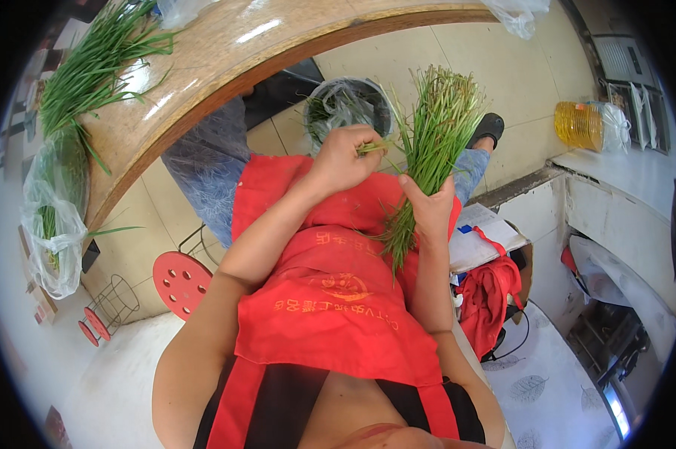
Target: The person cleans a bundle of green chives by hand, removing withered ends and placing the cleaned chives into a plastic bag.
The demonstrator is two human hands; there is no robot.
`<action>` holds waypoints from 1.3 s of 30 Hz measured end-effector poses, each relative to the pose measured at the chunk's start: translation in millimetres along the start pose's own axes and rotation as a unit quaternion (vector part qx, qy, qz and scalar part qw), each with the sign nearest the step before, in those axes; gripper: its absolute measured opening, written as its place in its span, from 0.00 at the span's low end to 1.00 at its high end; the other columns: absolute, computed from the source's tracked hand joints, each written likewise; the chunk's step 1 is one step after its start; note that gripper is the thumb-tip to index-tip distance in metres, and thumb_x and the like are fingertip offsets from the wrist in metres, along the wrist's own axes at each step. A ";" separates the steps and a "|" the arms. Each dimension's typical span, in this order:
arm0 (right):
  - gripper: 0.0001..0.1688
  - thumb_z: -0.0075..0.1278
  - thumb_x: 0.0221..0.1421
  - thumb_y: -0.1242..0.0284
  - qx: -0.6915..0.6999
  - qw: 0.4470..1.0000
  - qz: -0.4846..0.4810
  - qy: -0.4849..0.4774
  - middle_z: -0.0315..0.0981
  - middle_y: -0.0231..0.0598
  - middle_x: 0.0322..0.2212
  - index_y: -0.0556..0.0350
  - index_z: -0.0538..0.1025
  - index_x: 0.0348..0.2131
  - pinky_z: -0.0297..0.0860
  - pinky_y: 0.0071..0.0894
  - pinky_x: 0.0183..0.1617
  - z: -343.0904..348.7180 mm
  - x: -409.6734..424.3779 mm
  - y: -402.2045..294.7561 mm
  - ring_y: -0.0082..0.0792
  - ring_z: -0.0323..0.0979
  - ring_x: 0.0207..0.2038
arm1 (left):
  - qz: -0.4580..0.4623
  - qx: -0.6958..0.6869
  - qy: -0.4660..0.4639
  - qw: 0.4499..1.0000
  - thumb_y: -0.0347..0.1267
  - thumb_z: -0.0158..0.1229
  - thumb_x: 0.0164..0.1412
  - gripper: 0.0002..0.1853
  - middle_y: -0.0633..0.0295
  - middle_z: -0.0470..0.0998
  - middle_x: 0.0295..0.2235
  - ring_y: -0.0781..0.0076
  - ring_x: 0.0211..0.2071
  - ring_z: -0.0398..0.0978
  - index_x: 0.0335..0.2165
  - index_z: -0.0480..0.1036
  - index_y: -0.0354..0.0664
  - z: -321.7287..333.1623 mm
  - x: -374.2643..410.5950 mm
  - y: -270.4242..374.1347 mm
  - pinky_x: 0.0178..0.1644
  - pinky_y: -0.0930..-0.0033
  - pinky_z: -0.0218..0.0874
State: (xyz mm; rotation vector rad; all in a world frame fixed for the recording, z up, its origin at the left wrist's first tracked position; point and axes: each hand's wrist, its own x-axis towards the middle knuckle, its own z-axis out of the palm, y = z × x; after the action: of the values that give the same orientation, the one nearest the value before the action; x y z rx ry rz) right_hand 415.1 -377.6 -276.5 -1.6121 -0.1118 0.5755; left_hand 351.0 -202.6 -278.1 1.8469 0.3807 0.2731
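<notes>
My right hand grips a thick bunch of garlic chives above my lap. The pale, brownish cut ends point up and away, and the green leaf tips hang down towards my red apron. Beside it, my left hand pinches a few thin stalks between thumb and fingers, just left of the bunch. Beyond the left hand, a bin with a clear plastic liner stands on the floor between my legs, with green scraps inside.
A wooden table curves across the upper left, bearing loose chives and a plastic bag of chives. A red stool stands at left. To the right are a yellow oil jug and a box with red cloth.
</notes>
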 end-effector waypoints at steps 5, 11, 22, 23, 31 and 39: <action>0.25 0.59 0.42 0.83 0.022 1.000 0.008 -0.006 0.71 0.32 0.32 0.59 0.67 0.41 0.67 0.22 0.38 -0.3 -0.7 0.0 0.22 0.69 0.32 | -0.042 -0.012 0.093 0.995 0.27 0.56 0.53 0.06 0.67 0.68 0.19 0.83 0.21 0.63 0.25 0.72 0.34 3.1 3.8 -15.3 0.25 0.76 0.55; 0.27 0.59 0.43 0.85 0.092 0.995 0.028 0.013 0.70 0.31 0.34 0.59 0.67 0.43 0.67 0.20 0.38 -6.8 -0.9 3.7 0.22 0.69 0.33 | -0.126 -0.016 0.196 0.972 0.29 0.58 0.54 0.07 0.68 0.72 0.20 0.86 0.23 0.65 0.26 0.73 0.33 -17.2 17.0 -56.6 0.27 0.78 0.58; 0.25 0.59 0.42 0.85 0.091 0.993 0.061 0.037 0.71 0.31 0.31 0.59 0.67 0.41 0.67 0.21 0.35 -17.3 1.0 8.0 0.22 0.70 0.31 | -0.191 -0.223 0.046 0.955 0.34 0.58 0.55 0.11 0.65 0.77 0.25 0.83 0.26 0.70 0.34 0.75 0.37 -31.4 23.5 -49.0 0.33 0.81 0.60; 0.24 0.59 0.42 0.85 0.085 0.994 0.063 0.038 0.71 0.31 0.31 0.59 0.67 0.41 0.67 0.21 0.34 -16.6 0.8 8.3 0.22 0.70 0.31 | -0.215 -0.258 0.011 0.942 0.34 0.58 0.56 0.11 0.66 0.77 0.26 0.83 0.27 0.70 0.34 0.75 0.38 -30.9 23.5 -43.7 0.34 0.81 0.59; 0.25 0.59 0.43 0.84 0.093 0.994 0.052 0.014 0.70 0.31 0.31 0.59 0.67 0.41 0.67 0.20 0.34 -15.3 1.7 10.9 0.21 0.69 0.30 | -0.130 -0.175 -0.041 0.975 0.33 0.57 0.55 0.07 0.72 0.73 0.25 0.88 0.27 0.65 0.29 0.73 0.39 -24.9 19.8 -37.5 0.32 0.82 0.55; 0.23 0.58 0.43 0.85 0.113 0.991 0.062 0.034 0.71 0.32 0.30 0.59 0.67 0.40 0.67 0.22 0.33 -14.0 1.7 7.5 0.22 0.70 0.29 | -0.145 -0.187 0.128 0.963 0.31 0.55 0.56 0.06 0.73 0.70 0.23 0.87 0.25 0.63 0.28 0.72 0.38 -26.7 22.9 -62.9 0.30 0.81 0.54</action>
State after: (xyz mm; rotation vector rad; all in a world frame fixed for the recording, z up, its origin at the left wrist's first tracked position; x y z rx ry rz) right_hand 420.6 -390.7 -283.9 -1.4226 0.1024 0.6045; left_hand 354.4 -152.8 -330.1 1.3669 0.7206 0.3549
